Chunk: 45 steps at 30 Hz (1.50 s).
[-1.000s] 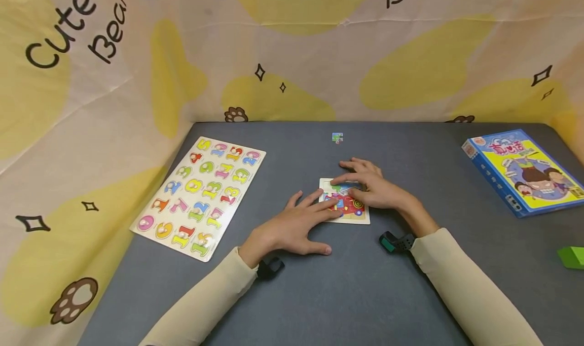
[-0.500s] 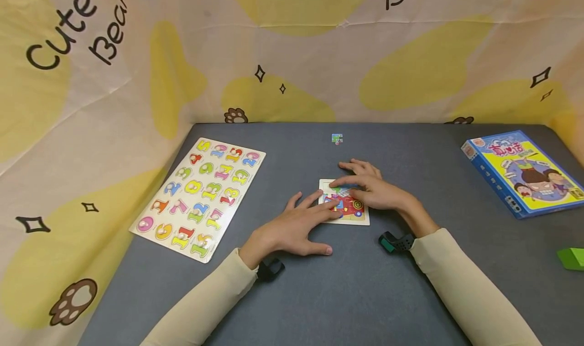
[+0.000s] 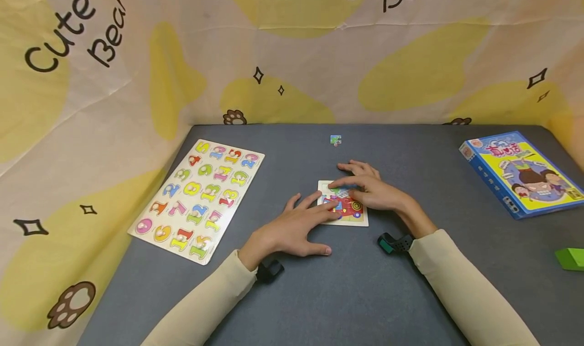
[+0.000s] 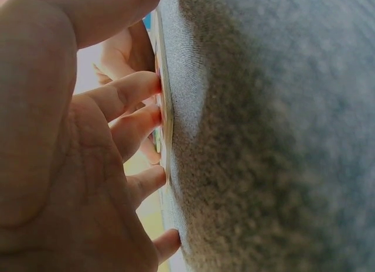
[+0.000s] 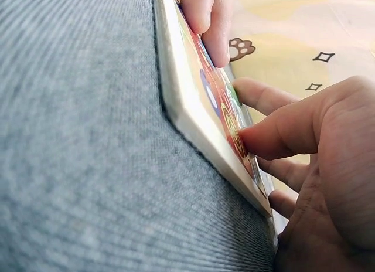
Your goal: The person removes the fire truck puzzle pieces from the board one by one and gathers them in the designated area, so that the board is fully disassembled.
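Observation:
On the grey table a small jigsaw puzzle (image 3: pixel 355 210) with a pale frame and a red vehicle picture lies flat. Spread fingers of my left hand (image 3: pixel 294 227) rest on its left side, the thumb apart over the cloth. From the right, my right hand (image 3: pixel 371 189) touches the upper part of the picture with thumb and index finger; the other fingers reach past its far edge. The right wrist view shows the right thumb (image 5: pixel 263 137) pressed on the puzzle's printed face. One loose jigsaw piece (image 3: pixel 335 139), blue and green, lies beyond the puzzle.
A white number board (image 3: pixel 196 201) with colourful digits lies at the left. At the right are a blue and yellow box (image 3: pixel 524 176) and, nearer, a green block (image 3: pixel 570 259). A printed cloth (image 3: pixel 315 57) walls off the table's back and left side.

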{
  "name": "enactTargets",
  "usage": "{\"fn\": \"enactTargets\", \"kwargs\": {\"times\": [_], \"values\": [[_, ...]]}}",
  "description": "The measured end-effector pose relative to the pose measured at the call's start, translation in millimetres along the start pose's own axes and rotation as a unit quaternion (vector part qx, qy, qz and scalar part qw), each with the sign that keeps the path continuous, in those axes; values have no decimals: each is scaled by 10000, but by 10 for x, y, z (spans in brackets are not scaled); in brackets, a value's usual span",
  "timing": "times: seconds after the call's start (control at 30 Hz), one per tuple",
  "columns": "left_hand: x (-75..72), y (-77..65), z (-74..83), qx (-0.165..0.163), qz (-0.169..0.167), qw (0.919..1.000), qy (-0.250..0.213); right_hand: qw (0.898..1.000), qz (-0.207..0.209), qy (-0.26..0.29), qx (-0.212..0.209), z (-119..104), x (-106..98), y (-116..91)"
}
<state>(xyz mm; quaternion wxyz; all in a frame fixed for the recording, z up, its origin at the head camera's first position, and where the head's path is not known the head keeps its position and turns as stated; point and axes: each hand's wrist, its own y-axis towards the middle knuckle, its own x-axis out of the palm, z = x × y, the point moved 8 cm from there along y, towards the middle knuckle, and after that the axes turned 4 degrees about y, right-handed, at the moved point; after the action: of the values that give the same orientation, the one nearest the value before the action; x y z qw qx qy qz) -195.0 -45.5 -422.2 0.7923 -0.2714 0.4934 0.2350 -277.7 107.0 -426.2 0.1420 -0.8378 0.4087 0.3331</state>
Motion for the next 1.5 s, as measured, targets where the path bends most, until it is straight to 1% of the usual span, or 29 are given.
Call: {"fn": "enactTargets", "kwargs": {"times": [0.23, 0.47, 0.83, 1.0, 1.5], "values": [[-4, -13, 3, 76, 95, 9999, 52, 9998, 110, 45, -189, -34, 4, 1], [5, -15, -4, 61, 34, 10000, 48, 9993, 251, -89, -247, -75, -4, 11], [-5, -21, -2, 81, 12, 9999, 83, 9987, 361, -88, -342, -84, -49, 1], [-9, -20, 3, 93, 39, 9999, 65, 9984, 437, -49, -363, -77, -86, -12], [9, -3, -5, 149, 53, 9998, 95, 9984, 404, -260, -288, -70, -97, -10]]}}
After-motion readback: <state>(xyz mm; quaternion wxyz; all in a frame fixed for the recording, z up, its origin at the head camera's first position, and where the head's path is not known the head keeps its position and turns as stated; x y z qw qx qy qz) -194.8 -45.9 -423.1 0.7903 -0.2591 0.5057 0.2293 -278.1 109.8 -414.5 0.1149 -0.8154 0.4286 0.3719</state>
